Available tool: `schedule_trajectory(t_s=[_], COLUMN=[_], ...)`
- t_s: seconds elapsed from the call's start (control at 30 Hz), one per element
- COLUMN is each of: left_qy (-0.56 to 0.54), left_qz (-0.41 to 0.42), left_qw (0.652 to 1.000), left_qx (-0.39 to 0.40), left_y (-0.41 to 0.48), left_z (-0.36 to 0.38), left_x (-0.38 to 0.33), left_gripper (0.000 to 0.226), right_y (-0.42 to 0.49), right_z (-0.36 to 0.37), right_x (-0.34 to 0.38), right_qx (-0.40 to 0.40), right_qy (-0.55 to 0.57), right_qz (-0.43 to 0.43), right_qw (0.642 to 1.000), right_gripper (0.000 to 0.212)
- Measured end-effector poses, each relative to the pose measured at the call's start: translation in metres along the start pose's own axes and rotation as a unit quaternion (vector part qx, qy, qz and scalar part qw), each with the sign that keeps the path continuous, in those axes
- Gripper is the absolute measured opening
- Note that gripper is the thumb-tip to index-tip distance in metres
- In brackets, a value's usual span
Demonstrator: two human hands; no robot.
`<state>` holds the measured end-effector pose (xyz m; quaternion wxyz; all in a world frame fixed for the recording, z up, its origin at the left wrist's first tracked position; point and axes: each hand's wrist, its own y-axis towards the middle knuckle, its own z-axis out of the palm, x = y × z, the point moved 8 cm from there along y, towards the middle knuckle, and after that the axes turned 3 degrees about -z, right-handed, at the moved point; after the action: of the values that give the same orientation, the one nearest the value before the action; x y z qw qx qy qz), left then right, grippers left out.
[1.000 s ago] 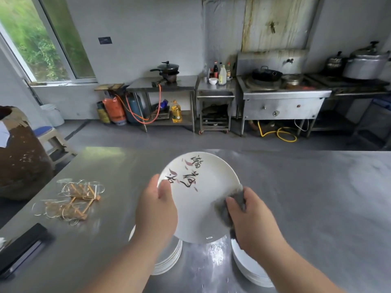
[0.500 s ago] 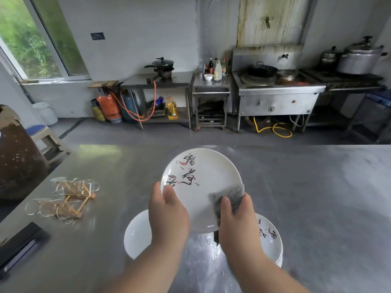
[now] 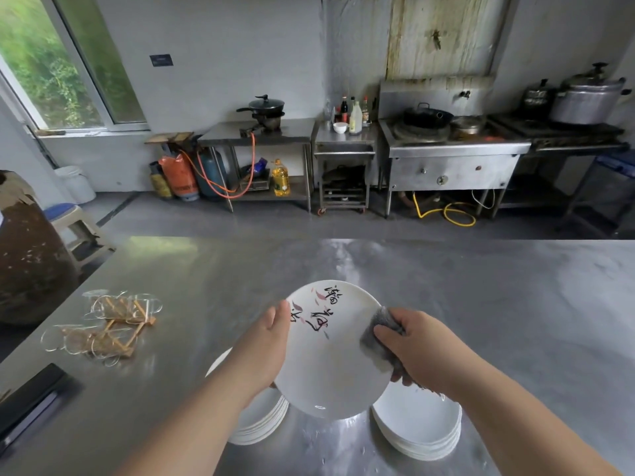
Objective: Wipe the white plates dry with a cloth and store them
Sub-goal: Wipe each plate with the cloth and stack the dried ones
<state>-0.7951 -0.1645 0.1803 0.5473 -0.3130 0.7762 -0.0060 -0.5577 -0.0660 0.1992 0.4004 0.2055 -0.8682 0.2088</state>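
Observation:
I hold a white plate (image 3: 330, 365) with black brush writing and pink marks tilted above the steel table (image 3: 481, 304). My left hand (image 3: 266, 345) grips its left rim, thumb on the face. My right hand (image 3: 415, 348) grips a grey cloth (image 3: 379, 333) and presses it against the plate's right rim. Below the held plate stand two stacks of white plates: one at the left (image 3: 261, 420), partly hidden by my left arm, and one at the right (image 3: 417, 427).
Wire-and-wood plate stands (image 3: 110, 324) lie on the table's left part. A black flat object (image 3: 27, 400) sits at the near left edge. A large brown jar (image 3: 31, 259) stands left of the table. Stoves, pots and gas cylinders line the far wall.
The plate has turned in my hands, the writing now further round to the right. My right hand with the cloth has slid to the plate's right rim. Both stacks show below.

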Motion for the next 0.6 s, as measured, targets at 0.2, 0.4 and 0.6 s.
schedule_trajectory(t_s=[0.2, 0.4, 0.6], left_qy=[-0.322, -0.499, -0.481], left_qz=[-0.244, -0.139, -0.037], left_qw=[0.894, 0.846, 0.859], left_qx=[0.194, 0.124, 0.174], left_y=[-0.019, -0.009, -0.020], left_z=[0.042, 0.020, 0.022], left_x=[0.037, 0.014, -0.010], left_gripper=[0.121, 0.024, 0.043], right_y=[-0.029, -0.051, -0.041], right_z=[-0.016, 0.004, 0.030], right_x=[0.048, 0.049, 0.044], right_qx=[-0.236, -0.186, -0.149], right_qy=[-0.193, -0.192, 0.018], right_qz=[-0.283, -0.416, -0.285], right_qw=[0.909, 0.869, 0.947], right_gripper=[0.024, 0.042, 0.045])
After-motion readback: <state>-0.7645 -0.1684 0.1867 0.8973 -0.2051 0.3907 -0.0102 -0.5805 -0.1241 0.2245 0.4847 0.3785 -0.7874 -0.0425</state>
